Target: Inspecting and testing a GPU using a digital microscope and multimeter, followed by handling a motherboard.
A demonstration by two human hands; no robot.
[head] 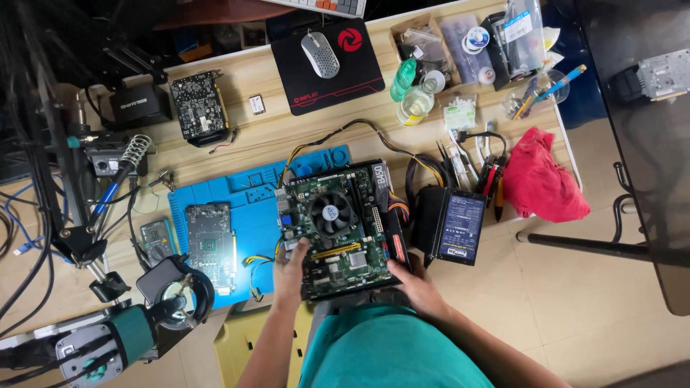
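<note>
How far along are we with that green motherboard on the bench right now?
Done: the green motherboard with black cooling fan sits at the near desk edge, yellow-black cables attached at its top. In hand: the left hand and right hand grip its near corners. Left: the smaller green circuit board lies untouched on the blue work mat.

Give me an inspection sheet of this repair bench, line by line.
Surface: wooden bench with a blue work mat.
Job's things: green motherboard with a fan, held at the bench's near edge.
Clutter: graphics card, second board, mouse, bottles, red cloth, multimeter.
Grippers: left hand grips the motherboard's left edge; right hand its right corner.
Cables: yellow and black leads run to the black power supply.
Surroundings: tiled floor, magnifier lamp.
</note>
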